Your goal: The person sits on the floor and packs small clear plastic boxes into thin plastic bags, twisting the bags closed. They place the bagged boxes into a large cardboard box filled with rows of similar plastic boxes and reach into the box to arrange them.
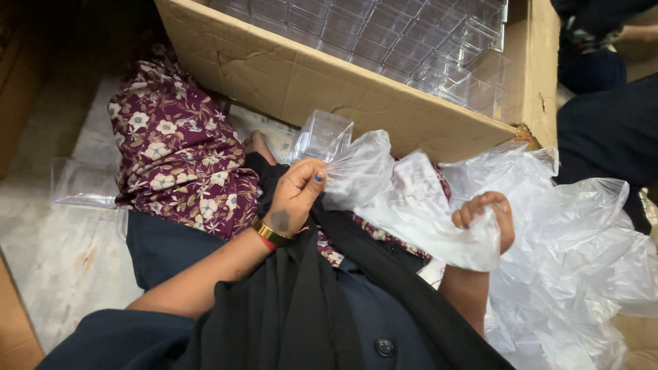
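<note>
My left hand point(296, 194), with a gold bangle at the wrist, pinches one end of a clear plastic bag point(404, 205) stretched across my lap. My right hand point(488, 216) is closed on the bag's other end. A small clear plastic box point(321, 135) stands just above my left hand, touching the bag's edge. Whether the box is partly inside the bag cannot be told.
A large cardboard carton point(288, 75) filled with several clear plastic boxes point(411, 34) lies ahead. A heap of clear plastic bags point(576, 253) sits at right. Another clear box point(82, 185) lies on the floor at left. Another person in dark clothes point(603, 130) sits at far right.
</note>
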